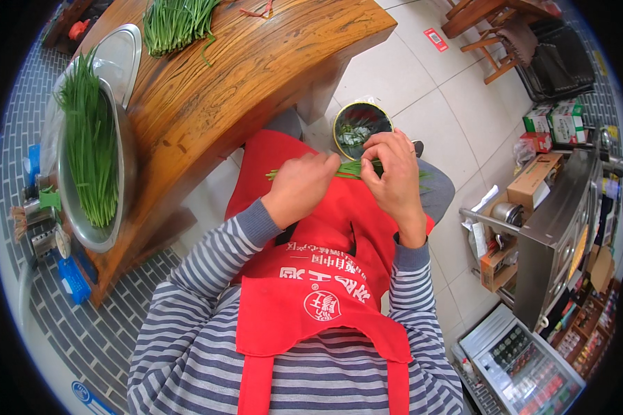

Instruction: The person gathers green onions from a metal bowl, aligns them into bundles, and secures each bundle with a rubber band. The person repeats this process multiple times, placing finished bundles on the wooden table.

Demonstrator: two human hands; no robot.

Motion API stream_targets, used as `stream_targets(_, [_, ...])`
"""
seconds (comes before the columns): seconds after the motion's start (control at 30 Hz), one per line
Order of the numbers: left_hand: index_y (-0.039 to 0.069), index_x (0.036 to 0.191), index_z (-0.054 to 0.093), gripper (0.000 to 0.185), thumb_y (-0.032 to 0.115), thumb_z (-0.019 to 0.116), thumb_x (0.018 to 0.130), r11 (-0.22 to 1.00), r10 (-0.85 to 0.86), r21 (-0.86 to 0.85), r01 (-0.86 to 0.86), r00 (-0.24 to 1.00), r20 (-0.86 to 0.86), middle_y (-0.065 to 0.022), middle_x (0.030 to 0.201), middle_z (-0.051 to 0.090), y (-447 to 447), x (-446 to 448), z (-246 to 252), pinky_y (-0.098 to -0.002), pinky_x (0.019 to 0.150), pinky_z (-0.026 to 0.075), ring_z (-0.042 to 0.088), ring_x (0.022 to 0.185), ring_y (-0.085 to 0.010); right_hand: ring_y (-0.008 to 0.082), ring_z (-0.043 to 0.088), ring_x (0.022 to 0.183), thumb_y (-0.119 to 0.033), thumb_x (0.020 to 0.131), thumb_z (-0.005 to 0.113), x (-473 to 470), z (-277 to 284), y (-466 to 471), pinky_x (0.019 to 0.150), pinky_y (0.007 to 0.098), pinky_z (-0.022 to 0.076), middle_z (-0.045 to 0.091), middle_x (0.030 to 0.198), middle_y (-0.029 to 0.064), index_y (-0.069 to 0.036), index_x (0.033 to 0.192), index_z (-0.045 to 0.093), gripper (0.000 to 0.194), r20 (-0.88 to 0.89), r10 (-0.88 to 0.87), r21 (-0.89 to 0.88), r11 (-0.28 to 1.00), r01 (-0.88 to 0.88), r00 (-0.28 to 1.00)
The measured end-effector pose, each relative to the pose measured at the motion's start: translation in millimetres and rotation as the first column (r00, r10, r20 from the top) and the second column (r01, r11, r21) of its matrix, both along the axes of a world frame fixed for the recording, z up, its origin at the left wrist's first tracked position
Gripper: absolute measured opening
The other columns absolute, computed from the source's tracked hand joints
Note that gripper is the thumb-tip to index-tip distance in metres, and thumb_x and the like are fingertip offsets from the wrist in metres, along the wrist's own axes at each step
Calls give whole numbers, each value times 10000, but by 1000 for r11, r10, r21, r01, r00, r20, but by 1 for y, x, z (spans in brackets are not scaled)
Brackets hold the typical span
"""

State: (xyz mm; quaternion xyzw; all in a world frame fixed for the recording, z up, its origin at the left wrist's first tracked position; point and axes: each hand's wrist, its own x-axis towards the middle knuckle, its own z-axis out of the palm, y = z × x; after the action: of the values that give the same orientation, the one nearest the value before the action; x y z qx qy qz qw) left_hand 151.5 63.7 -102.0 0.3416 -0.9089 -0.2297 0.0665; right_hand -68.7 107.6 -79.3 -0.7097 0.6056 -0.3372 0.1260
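A small bunch of garlic chives (349, 169) lies across the red apron (322, 228) over my lap. My left hand (305, 185) is closed around the bunch, with stalk ends showing past its left side. At the other side, my right hand (393, 179) has thumb and forefinger curled together on the chives; its other fingers are bent and partly hidden. Green leaf tips come out to the right of that hand. Just beyond my hands, a round bin (363, 129) on the floor holds green and whitish scraps.
On the wooden table (239, 83) lie a chive pile (179, 23) and an oval metal basin (122, 207) heaped with long chives (89, 150). A metal lid (127, 57) is behind the basin. To the right are a wooden stool (498, 49), a steel cabinet (545, 244) and a display cooler (519, 363).
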Motion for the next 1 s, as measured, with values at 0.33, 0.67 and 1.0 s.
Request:
stream_targets(0.33, [38, 1055, 542, 138, 25, 598, 930, 990, 125, 76, -121, 991, -55, -179, 917, 694, -7, 22, -4, -555, 709, 546, 700, 889, -424, 171, 706, 983, -25, 1016, 701, -54, 4, 7, 918, 308, 558, 753, 1052, 70, 13, 1049, 719, 54, 463, -446, 17, 868, 496, 766])
stream_targets(0.67, [32, 1096, 556, 80, 108, 545, 1119, 500, 475, 865, -29, 844, -247, -23, 831, 611, -27, 41, 24, -293, 660, 518, 630, 729, -112, 148, 731, 898, -74, 975, 773, -88, -84, -12, 853, 300, 573, 783, 973, 62, 5, 1112, 768, 158, 518, -503, 212, 859, 466, 692])
stream_targets(1.0, [57, 1164, 574, 131, 179, 530, 1150, 123, 631, 933, 337, 699, -336, -67, 932, 662, -31, 44, 44, -338, 722, 600, 701, 774, -183, 188, 760, 905, -125, 990, 730, -85, -87, -27, 841, 338, 586, 808, 1006, 124, -7, 1161, 769, 211, 301, -540, 220, 841, 494, 785])
